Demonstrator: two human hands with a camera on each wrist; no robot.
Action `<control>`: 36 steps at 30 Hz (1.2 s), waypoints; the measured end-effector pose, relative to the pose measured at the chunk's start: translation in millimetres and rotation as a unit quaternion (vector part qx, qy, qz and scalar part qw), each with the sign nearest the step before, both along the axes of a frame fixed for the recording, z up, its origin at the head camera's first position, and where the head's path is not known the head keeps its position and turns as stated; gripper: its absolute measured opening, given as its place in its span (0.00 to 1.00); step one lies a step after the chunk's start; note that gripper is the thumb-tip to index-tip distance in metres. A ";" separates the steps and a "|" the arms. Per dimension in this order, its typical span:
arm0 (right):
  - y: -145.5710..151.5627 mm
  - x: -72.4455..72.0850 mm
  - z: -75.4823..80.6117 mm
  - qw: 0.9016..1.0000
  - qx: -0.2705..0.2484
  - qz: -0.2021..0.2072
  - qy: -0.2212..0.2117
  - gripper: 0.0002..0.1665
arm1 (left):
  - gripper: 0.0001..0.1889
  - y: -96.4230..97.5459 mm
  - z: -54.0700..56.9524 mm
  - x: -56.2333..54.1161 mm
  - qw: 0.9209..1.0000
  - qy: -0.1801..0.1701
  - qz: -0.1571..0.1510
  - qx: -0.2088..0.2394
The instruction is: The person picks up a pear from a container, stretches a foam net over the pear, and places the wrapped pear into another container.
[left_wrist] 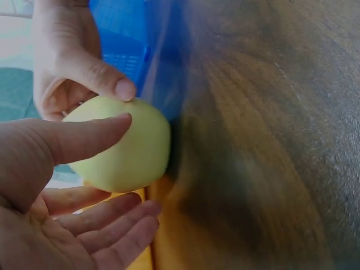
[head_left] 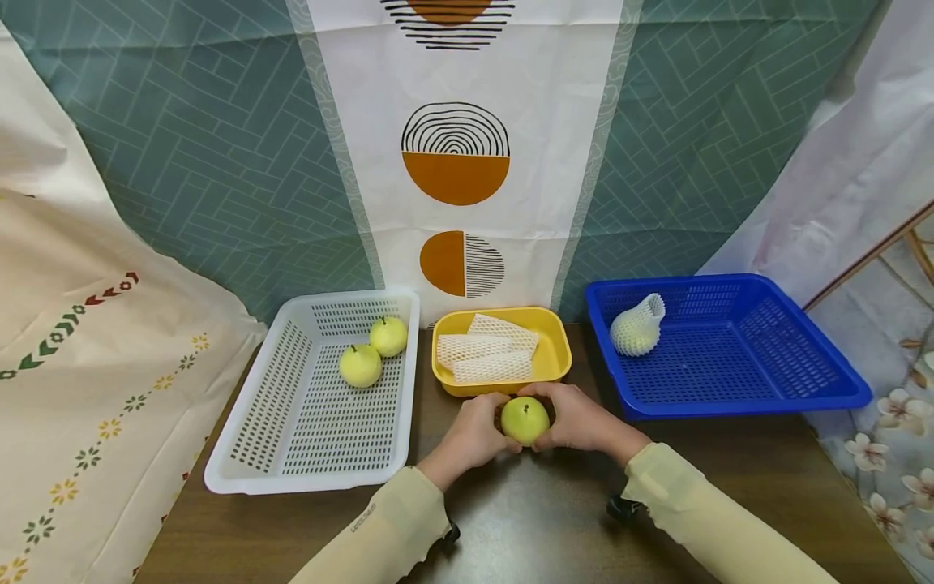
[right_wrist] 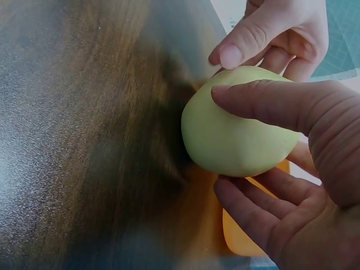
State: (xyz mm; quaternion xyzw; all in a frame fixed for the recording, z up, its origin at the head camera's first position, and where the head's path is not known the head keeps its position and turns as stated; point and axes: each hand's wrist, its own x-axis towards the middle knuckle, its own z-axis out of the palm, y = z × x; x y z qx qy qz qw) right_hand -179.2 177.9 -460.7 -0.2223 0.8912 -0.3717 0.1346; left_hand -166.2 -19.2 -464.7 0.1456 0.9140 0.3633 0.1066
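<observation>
A round yellow-green pear [head_left: 525,423] with a short dark stem sits between both hands, in front of the yellow tray. My left hand [head_left: 476,430] holds its left side, the thumb lying along the near face in the left wrist view. From the right, my right hand [head_left: 576,418] grips the same pear, thumb on the near face and fingers round the far side and beneath. Both wrist views show the bare pear skin [right_wrist: 242,140] right by the wooden tabletop. White foam net sleeves [head_left: 485,357] lie flat in the yellow tray [head_left: 503,389] just beyond the hands.
On the left stands a white perforated basket [head_left: 306,487] with two bare pears [head_left: 361,366] in it. A blue basket [head_left: 744,405] at the right holds one pear in a foam net sleeve [head_left: 636,331]. Patterned cloth [head_left: 219,162] hangs behind the wooden table [head_left: 525,527].
</observation>
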 end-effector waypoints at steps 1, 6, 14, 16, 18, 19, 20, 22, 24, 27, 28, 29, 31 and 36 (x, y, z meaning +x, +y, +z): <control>0.1 0.3 0.1 1.000 0.000 0.000 -0.001 0.42 | 0.30 -1.6 1.8 0.9 1.000 -0.001 0.002 -0.002; 1.9 0.1 2.0 1.000 0.006 -0.001 -0.002 0.44 | 0.28 -12.0 18.5 5.2 1.000 -0.001 0.016 -0.001; 4.2 -1.7 23.3 0.999 -0.020 -0.017 -0.036 0.43 | 0.21 -25.2 43.9 4.1 0.997 0.041 0.064 0.033; 4.7 -2.9 30.6 0.999 -0.022 -0.024 -0.033 0.40 | 0.20 -25.8 47.4 2.4 0.994 0.058 0.081 0.052; 5.7 -5.0 37.9 0.999 -0.019 -0.032 -0.023 0.36 | 0.18 -25.6 49.6 1.1 0.989 0.067 0.101 0.080; 6.3 -6.4 41.5 0.999 -0.019 -0.037 -0.018 0.33 | 0.17 -25.2 49.9 0.5 0.986 0.071 0.114 0.095; 7.1 -8.1 45.3 0.999 -0.021 -0.041 -0.012 0.30 | 0.16 -24.5 49.5 -0.2 0.983 0.072 0.128 0.113; 9.1 -12.2 51.6 0.998 -0.026 -0.053 0.003 0.25 | 0.14 -21.7 47.3 -1.4 0.972 0.073 0.160 0.155; 9.5 -16.9 57.2 0.996 -0.035 -0.075 0.018 0.22 | 0.12 -18.1 41.4 -3.5 0.959 0.081 0.196 0.190; 5.4 -24.4 61.0 0.991 -0.047 -0.117 0.039 0.18 | 0.10 -13.7 29.7 -6.5 0.941 0.091 0.242 0.218; 2.6 -27.1 61.2 0.989 -0.048 -0.130 0.045 0.17 | 0.10 -13.1 25.7 -7.1 0.936 0.093 0.255 0.223; -0.3 -29.7 60.7 0.988 -0.048 -0.139 0.052 0.17 | 0.11 -13.0 22.0 -7.5 0.933 0.094 0.266 0.223; -6.1 -34.4 58.6 0.985 -0.046 -0.153 0.064 0.17 | 0.12 -13.7 15.9 -7.2 0.929 0.093 0.283 0.221; -16.1 -45.3 47.9 0.983 -0.016 -0.159 0.093 0.19 | 0.13 -17.1 2.6 -5.7 0.925 0.091 0.312 0.196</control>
